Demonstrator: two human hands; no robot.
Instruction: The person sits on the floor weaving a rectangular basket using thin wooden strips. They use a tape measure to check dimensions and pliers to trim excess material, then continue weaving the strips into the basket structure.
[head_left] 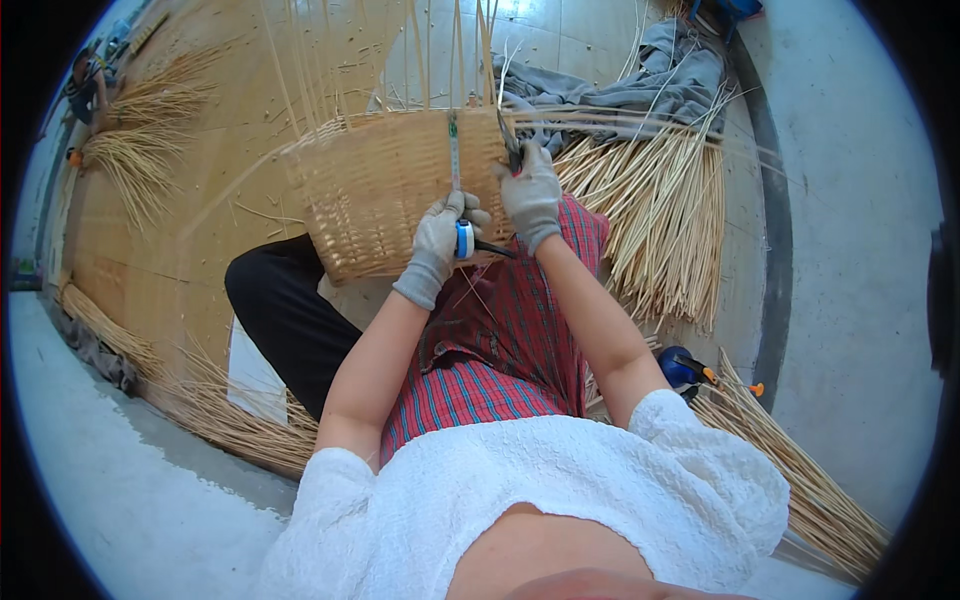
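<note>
A woven wicker basket (375, 195) lies tilted across my lap, with long uprights rising from its far edge. My left hand (440, 235), in a pale work glove, is closed around a blue and white tape measure (465, 240) with a black strap. Its blade runs up the woven wall to near the far rim. My right hand (531, 193), also gloved, grips a dark pointed cutting tool (511, 145) with a touch of red, at the basket's right side. It looks like shears, though the fingers hide its handles.
Bundled wicker rods (660, 220) lie at right beside a grey cloth (630, 90). More rods (790, 460) and a dark blue round object (682, 370) lie near my right elbow. At left are further bundles (130, 150), a white sheet (252, 370) and another person (85, 88).
</note>
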